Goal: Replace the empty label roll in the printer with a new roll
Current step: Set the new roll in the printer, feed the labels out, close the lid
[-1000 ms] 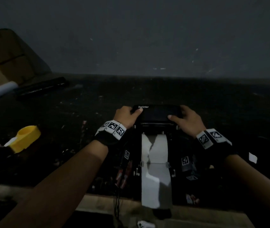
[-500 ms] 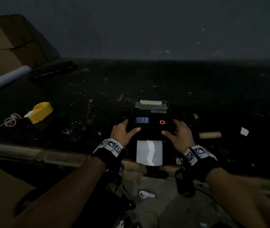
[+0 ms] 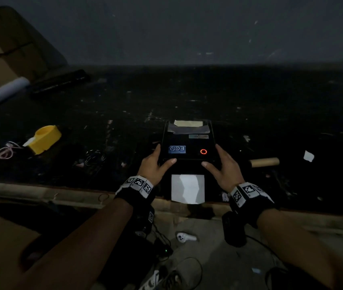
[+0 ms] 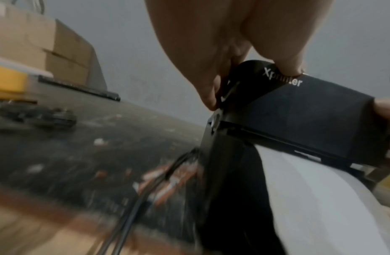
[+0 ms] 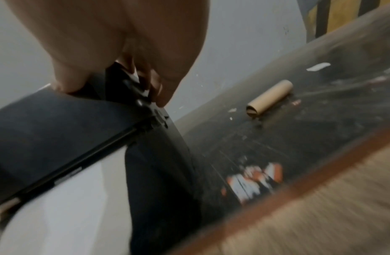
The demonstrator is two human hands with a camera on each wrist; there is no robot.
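Observation:
The black label printer (image 3: 187, 143) sits near the table's front edge with its lid down, a red ring light (image 3: 203, 151) glowing on top. A white label strip (image 3: 188, 188) hangs out of its front slot. My left hand (image 3: 163, 156) grips the lid's front left corner, thumb on top and fingers down the side. My right hand (image 3: 212, 156) grips the front right corner the same way. In the wrist views the fingers (image 4: 209, 96) and fingers (image 5: 167, 89) press at the lid's side latches. An empty cardboard core (image 3: 264, 162) lies to the right of the printer.
On the dark, littered table (image 3: 250, 114) a yellow dispenser (image 3: 45, 139) with a pink cord lies at the left. A white tube (image 3: 1, 93), a black bar (image 3: 59, 83) and cardboard boxes (image 3: 3, 53) are at the far left. Cables and a white controller (image 3: 185, 237) lie on the floor below.
The printer lid has come down from raised to closed under both hands. The red light now shows, and only a short piece of the label strip sticks out.

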